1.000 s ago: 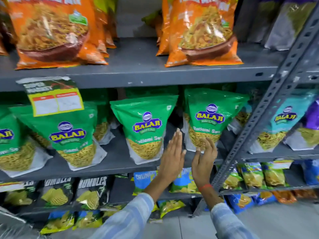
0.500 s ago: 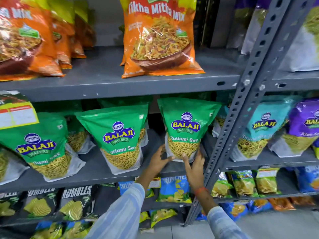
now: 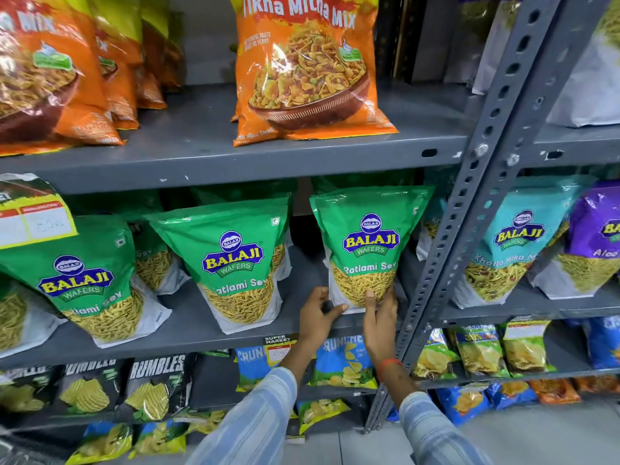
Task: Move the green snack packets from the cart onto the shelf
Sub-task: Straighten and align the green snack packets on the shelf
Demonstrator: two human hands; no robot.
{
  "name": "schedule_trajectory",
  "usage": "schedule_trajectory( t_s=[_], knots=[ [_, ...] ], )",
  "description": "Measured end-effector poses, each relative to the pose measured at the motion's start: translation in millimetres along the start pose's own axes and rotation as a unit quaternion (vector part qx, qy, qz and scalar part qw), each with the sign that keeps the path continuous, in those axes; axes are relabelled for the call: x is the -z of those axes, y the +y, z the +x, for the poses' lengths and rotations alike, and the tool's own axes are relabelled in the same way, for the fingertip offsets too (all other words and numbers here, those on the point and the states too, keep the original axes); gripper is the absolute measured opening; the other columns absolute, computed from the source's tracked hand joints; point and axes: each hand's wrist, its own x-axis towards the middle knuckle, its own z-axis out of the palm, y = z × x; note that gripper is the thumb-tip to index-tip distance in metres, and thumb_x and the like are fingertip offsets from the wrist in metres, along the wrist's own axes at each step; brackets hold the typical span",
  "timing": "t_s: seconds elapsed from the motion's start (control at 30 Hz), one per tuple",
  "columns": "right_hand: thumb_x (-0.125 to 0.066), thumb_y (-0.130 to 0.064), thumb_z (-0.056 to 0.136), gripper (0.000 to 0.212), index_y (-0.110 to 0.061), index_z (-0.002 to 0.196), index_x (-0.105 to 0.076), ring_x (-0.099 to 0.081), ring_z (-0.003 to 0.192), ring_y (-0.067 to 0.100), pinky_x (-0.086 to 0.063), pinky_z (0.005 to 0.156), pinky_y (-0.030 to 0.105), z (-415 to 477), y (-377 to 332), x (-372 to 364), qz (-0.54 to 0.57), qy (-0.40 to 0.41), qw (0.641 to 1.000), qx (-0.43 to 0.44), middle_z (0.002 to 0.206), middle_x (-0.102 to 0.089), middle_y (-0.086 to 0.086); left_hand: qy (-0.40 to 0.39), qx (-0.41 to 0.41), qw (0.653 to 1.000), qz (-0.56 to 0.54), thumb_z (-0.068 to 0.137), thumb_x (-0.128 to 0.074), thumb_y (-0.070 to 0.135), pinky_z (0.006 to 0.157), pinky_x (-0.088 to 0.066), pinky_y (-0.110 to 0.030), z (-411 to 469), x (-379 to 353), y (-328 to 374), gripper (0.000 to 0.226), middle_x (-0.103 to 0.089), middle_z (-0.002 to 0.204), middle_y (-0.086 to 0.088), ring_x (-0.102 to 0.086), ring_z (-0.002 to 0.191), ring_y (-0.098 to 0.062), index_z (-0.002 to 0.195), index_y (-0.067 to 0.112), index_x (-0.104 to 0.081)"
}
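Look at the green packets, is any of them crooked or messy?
Yes. The left green packet leans sideways, and the middle one tilts too. A price tag hangs bent over the left packet's top. The right packet stands straightest; both hands hold its bottom. Nothing looks spilled or torn.

snack packet [image 3: 364,243] upright on middle shelf [image 3: 208,327], rightmost in row, beside upright post [image 3: 469,209]

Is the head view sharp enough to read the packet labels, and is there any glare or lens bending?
Head view: print on the green packet held by both hands is readable; the left hand and right hand are slightly soft. Glare streaks the orange packet. Wide-angle bending tilts the shelf upright; frame edges blur.
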Motion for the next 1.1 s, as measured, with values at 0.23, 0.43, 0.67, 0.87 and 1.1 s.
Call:
schedule_trajectory(
  t_s=[0.23,0.43,0.67,0.87,1.1],
  knots=[
    [-0.037,-0.043,0.092,0.060,-0.019,0.145,-0.023,-0.034,0.136,0.022,-0.023,0.107,0.025,-1.2,-0.7,0.8,0.007,0.004,1.000,0.010,0.149,-0.035,0.012,0.010,0.011,1.000,0.007,0.074,-0.075,0.026,0.086,-0.047,-0.029,0.6,-1.6,-2.7,0.038,-0.063,0.099,0.000,-0.056,0.098,-0.013,0.101,0.009,-0.055],
    [-0.036,-0.046,0.091,0.064,-0.018,0.146,-0.021,-0.032,0.138,0.025,-0.026,0.111,0.031,-1.2,1.0,-2.2,0.007,0.010,1.000,-0.002,0.150,-0.033,0.013,-0.005,0.032,0.999,0.000,0.073,-0.076,0.025,0.086,-0.043,-0.025,2.1,2.7,0.6,0.044,-0.064,0.109,-0.007,-0.055,0.104,-0.016,0.106,0.006,-0.054],
    [-0.043,-0.033,0.095,0.053,-0.014,0.142,-0.029,-0.039,0.130,0.028,-0.030,0.101,0.029,-3.7,2.2,-3.7,0.016,0.035,0.999,-0.025,0.141,-0.042,0.016,-0.017,0.033,0.999,0.010,0.074,-0.076,0.027,0.091,-0.045,-0.029,-0.1,4.6,0.4,0.048,-0.064,0.115,-0.015,-0.057,0.111,-0.023,0.109,0.003,-0.053],
    [-0.040,-0.047,0.090,0.062,-0.016,0.142,-0.027,-0.041,0.130,0.029,-0.037,0.108,0.042,-5.9,1.3,-3.6,0.023,0.043,0.998,-0.044,0.143,-0.039,0.014,-0.024,0.038,0.999,0.014,0.074,-0.074,0.028,0.096,-0.045,-0.034,1.4,2.1,-0.7,0.052,-0.062,0.122,-0.015,-0.055,0.116,-0.023,0.115,0.006,-0.051],
    [-0.039,-0.050,0.089,0.062,-0.018,0.141,-0.029,-0.042,0.130,0.027,-0.038,0.108,0.046,-6.8,-4.6,-2.5,0.033,0.037,0.998,-0.048,0.142,-0.043,0.012,-0.028,0.046,0.999,0.007,0.075,-0.074,0.025,0.089,-0.038,-0.023,1.1,2.0,1.3,0.052,-0.059,0.124,-0.015,-0.053,0.117,-0.023,0.117,0.005,-0.050]
  ],
)
